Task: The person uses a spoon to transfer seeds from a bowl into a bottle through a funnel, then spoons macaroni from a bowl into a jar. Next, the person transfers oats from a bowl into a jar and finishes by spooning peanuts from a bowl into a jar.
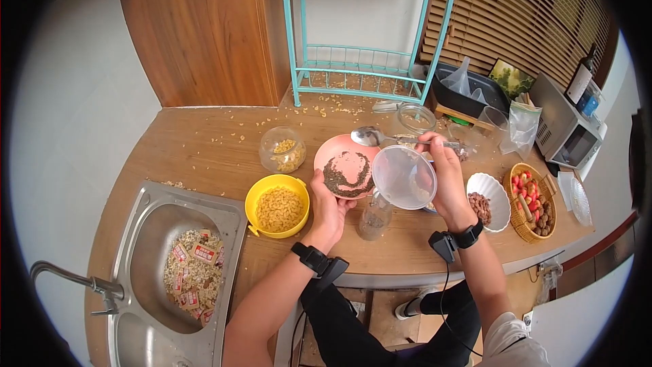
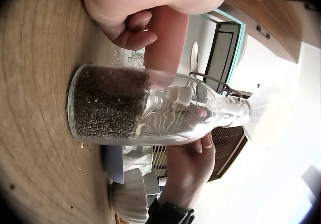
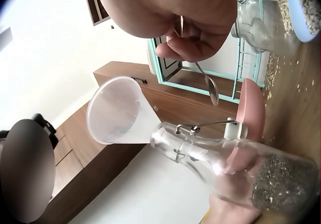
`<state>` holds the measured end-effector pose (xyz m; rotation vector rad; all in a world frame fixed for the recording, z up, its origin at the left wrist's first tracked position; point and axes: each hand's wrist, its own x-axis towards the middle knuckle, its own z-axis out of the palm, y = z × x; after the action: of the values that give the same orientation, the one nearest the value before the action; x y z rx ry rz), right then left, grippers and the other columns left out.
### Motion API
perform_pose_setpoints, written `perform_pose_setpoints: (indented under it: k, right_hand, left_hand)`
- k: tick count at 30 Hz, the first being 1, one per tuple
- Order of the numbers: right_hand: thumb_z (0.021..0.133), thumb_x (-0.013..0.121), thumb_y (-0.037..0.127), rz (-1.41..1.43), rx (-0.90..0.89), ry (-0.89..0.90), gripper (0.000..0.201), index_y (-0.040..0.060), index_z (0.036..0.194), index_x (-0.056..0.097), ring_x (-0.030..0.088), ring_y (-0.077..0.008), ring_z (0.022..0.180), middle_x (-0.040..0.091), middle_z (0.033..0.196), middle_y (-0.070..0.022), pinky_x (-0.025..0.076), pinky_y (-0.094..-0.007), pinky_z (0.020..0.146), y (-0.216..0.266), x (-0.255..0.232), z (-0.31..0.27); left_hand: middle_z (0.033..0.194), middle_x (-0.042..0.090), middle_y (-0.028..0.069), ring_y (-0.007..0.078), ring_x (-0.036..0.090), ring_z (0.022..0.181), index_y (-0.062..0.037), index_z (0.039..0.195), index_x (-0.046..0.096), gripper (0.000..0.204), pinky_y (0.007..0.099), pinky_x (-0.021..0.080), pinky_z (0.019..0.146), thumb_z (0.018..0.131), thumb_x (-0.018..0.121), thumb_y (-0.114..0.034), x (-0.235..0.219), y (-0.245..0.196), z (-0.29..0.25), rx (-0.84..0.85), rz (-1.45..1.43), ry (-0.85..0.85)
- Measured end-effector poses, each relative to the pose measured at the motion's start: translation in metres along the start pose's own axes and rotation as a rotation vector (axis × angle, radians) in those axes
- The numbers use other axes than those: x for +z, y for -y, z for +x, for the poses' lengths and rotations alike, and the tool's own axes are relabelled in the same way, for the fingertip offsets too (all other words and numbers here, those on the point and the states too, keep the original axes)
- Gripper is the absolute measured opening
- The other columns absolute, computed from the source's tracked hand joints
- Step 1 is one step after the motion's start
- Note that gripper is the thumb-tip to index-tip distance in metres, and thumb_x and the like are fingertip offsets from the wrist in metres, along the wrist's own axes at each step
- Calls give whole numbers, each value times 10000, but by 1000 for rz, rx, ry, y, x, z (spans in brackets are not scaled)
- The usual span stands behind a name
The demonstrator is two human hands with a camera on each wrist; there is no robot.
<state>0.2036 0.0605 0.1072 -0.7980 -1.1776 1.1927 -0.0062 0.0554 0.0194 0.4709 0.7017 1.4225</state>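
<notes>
My left hand (image 1: 329,212) grips the near rim of a pink dish (image 1: 331,151), tilted a little, with small dark seeds spread in it. In my right hand (image 1: 446,180) is the handle of a metal spoon (image 1: 367,136); its bowl hangs over the dish's far right edge. Between the hands stands a glass swing-top bottle (image 2: 168,108), a bit under half filled with the same dark seeds. A translucent plastic funnel (image 3: 118,113) sits in the bottle's mouth, right under the right hand in the head view.
Left of the dish are a yellow bowl (image 1: 251,197) of pasta-like pieces and a round glass jar (image 1: 274,153). To the right stand a white fluted bowl (image 1: 499,194) with brown nuts and a wicker basket (image 1: 551,214). The sink (image 1: 142,231) holds debris; a teal rack (image 1: 292,47) stands behind.
</notes>
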Motion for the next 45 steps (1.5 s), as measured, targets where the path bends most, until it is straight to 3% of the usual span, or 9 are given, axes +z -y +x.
perform_pose_setpoints:
  k: [2,14,17,23,29,31,35,37,45]
  right_hand:
    - [1078,435,375,1,22,2,338,86,1161,591,577,-50,707,600,976,15,460,-197,559,-12,1,5]
    - [1052,504,378,168,166,218,390,32,1181,630,619,-91,939,652,1056,-33,528,-248,796,-39,6,10]
    - [1004,579,344,188,224,239,365,29,1189,589,686,-200,901,670,1042,-88,603,-352,750,-48,3,9]
    - [1001,582,332,220,308,300,342,30,1157,615,693,-229,930,684,1071,-98,605,-384,758,-45,-1,2]
    - [1024,527,339,192,321,222,355,24,1135,646,633,-145,977,656,1080,-51,531,-299,848,-46,-11,-1]
    - [1025,526,338,213,300,203,357,24,1145,646,631,-141,976,654,1077,-47,529,-291,841,-51,-17,1]
    - [1029,524,346,183,284,166,376,22,1179,642,627,-136,990,649,1077,-35,528,-278,839,-50,-10,3]
    - [1010,556,339,180,280,157,343,37,1158,627,650,-169,982,665,1073,-57,555,-319,821,-48,-4,1]
    - [1032,526,365,172,309,199,393,29,1199,640,643,-150,996,660,1110,-46,541,-294,856,-48,-7,-2]
  left_hand:
    - [953,632,14,117,567,762,-127,1137,529,546,267,443,627,1012,312,-612,2,-1,-2,0,7,-1]
    - [927,621,25,126,558,753,-123,1108,529,505,276,433,612,1035,298,-566,3,-2,0,-19,-22,-2]
    - [925,620,27,127,559,754,-121,1108,531,506,278,435,610,1035,305,-568,2,0,1,-1,-29,-2]
    - [922,625,33,127,560,752,-115,1116,536,500,277,431,594,1041,303,-550,2,0,1,3,-42,-20]
    - [917,622,30,125,556,748,-111,1120,535,510,271,425,589,1042,300,-557,3,-4,-2,-4,-38,-11]
    - [1163,642,53,165,622,1029,-114,1263,522,612,334,522,809,1019,266,-613,-10,2,4,-33,32,62]
    - [1188,634,55,167,620,1030,-111,1286,511,624,332,515,802,1016,269,-619,-9,1,4,-33,34,83]
    - [909,620,29,124,550,739,-108,1111,537,504,276,423,590,1044,291,-543,5,-3,-2,-15,-40,-31]
    - [908,621,34,127,547,728,-106,1101,543,503,279,424,588,1045,294,-539,7,-3,-3,8,-31,-17]
